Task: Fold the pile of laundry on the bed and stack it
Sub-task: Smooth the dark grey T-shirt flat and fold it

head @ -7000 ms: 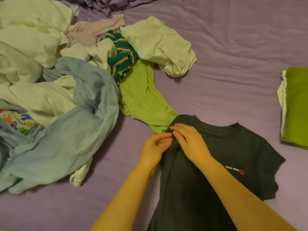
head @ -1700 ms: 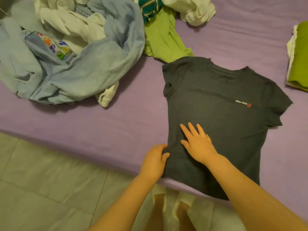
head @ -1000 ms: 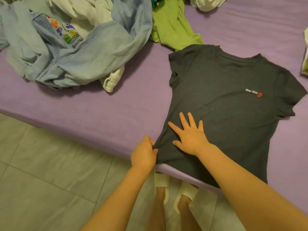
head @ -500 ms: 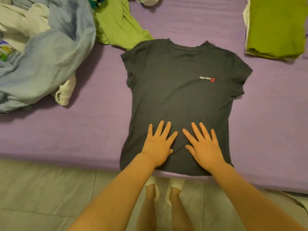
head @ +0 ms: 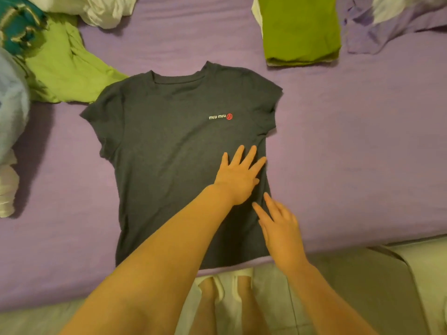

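Note:
A dark grey T-shirt with a small white and red logo lies spread flat, front up, on the purple bed sheet, its hem at the bed's near edge. My left hand reaches across and presses flat on the shirt's right side, fingers straight and spread. My right hand lies with straight fingers on the shirt's right edge, just below the left hand. A folded green stack sits at the back right. The unfolded pile lies at the left.
At the left lie a crumpled light green garment, a teal striped piece, white clothes and pale blue denim. A lilac bundle is at the back right. Tiled floor and my feet show below the bed's edge.
Both hands have slid rightward over the shirt from its lower middle to its right side. The view shifted, so the shirt and the green stack appear further left.

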`<state>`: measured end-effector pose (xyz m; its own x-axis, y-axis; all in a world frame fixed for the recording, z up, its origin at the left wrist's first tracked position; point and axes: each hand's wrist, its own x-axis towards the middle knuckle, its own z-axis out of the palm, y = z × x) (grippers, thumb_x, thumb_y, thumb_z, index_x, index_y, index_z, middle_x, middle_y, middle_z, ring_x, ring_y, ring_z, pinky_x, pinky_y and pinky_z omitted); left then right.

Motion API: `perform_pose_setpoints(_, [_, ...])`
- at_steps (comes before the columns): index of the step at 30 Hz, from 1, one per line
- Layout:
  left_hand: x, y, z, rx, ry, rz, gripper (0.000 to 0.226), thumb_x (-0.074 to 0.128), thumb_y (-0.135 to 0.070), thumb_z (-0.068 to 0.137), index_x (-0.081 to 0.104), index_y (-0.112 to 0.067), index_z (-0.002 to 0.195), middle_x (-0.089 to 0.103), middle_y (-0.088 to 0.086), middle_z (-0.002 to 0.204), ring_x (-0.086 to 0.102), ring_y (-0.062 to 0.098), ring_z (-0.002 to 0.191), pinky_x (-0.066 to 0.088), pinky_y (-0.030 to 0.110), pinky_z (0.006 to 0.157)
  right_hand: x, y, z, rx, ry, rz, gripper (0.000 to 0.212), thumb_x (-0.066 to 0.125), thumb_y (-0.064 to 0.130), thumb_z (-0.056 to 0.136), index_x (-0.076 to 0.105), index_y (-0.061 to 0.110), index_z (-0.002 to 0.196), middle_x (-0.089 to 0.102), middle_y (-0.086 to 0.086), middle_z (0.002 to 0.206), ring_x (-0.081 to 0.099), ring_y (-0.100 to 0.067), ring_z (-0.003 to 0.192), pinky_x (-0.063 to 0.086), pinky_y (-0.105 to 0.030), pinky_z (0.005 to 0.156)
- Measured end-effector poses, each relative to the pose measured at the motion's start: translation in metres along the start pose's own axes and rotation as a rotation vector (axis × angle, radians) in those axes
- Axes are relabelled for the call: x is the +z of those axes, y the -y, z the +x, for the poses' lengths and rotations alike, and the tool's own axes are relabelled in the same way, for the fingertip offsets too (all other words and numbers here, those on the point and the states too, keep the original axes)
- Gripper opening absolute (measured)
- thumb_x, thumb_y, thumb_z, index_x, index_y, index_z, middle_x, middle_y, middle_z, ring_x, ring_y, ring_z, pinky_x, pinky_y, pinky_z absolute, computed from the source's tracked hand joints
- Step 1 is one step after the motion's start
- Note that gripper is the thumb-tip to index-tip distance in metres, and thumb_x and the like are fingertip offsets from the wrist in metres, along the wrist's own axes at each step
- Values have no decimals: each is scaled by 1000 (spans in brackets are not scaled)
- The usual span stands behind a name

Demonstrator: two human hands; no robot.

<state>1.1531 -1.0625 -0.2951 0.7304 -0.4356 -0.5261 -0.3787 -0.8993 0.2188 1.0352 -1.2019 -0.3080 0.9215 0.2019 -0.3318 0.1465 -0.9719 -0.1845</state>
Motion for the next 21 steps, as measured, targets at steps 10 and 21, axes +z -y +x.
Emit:
perform_pose_setpoints(10, [-13,-13,56,-106,-51,-7,61,34,-37,102,5,-18,153,2,4,161,-4,30,147,8,58,115,8,-6,4,84,-135,227,65,85,5,65,62,16,125,62,-4,126,64,-24,96,57,-28,71])
perform_pose_setpoints(21, [-35,-33,90,-556,-428,-492,50,60,-18,93,35,-7,135,54,13,123,55,30,109,43,38,86,-4,-10,4,343,-113,410,20,65,18,89,66,11,107,64,-9,104,64,-30,67,34,-24,51])
